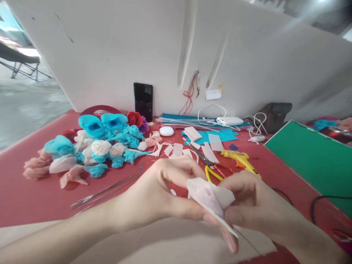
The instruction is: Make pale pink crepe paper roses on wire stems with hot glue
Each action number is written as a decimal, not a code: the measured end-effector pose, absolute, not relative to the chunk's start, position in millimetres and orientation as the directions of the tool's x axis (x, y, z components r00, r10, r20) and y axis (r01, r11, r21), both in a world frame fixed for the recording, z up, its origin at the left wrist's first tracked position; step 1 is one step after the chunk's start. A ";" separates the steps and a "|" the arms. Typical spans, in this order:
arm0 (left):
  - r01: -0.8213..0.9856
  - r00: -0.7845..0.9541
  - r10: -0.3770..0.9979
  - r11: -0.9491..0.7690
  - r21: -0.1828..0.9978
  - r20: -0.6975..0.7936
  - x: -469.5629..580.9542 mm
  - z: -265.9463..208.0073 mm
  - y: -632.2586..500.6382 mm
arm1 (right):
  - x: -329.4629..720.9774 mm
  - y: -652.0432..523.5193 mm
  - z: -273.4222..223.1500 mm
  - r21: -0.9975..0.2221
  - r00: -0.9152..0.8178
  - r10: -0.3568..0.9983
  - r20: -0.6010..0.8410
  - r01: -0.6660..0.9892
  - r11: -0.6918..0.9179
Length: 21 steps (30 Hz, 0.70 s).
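Between my two hands is a pale pink paper flower with a thin wire stem that slants down to the right. My left hand pinches the flower's outer petal with fingers and thumb. From the other side, my right hand is closed on the base of the flower, near the stem. Just beyond my hands lie scissors and yellow-handled pliers. Cut pale paper pieces are scattered behind them. Several bare wires rest left of my left hand.
Blue, white and pink paper flowers are heaped at the left. A yellow glue gun lies right of the scissors. A dark phone leans on the white wall. A green board occupies the right, with a black cable beside it.
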<state>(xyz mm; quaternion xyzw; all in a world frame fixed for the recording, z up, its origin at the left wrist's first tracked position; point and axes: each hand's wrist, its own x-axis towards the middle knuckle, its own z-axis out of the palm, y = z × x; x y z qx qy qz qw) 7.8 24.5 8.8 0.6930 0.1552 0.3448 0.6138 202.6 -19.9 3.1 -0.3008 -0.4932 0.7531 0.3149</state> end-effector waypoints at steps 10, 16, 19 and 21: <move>-0.126 0.649 0.507 -0.664 0.737 0.567 8.8 7.3 24.3 | 189.3 -32.7 34.7 -0.895 -0.182 0.948 -0.260 0.414 -0.166; -0.035 0.660 0.348 -0.871 0.490 0.666 5.6 12.3 22.1 | 189.5 -38.3 34.9 -0.821 -0.153 0.985 -0.081 0.571 0.021; 0.075 0.639 0.324 -0.929 0.362 0.698 4.3 12.1 21.1 | 191.2 -37.5 31.6 -0.763 -0.194 0.981 0.018 0.632 0.139; 0.120 0.644 0.301 -0.948 0.296 0.703 3.7 10.0 20.8 | 192.1 -37.0 28.7 -0.747 -0.238 0.968 0.076 0.630 0.213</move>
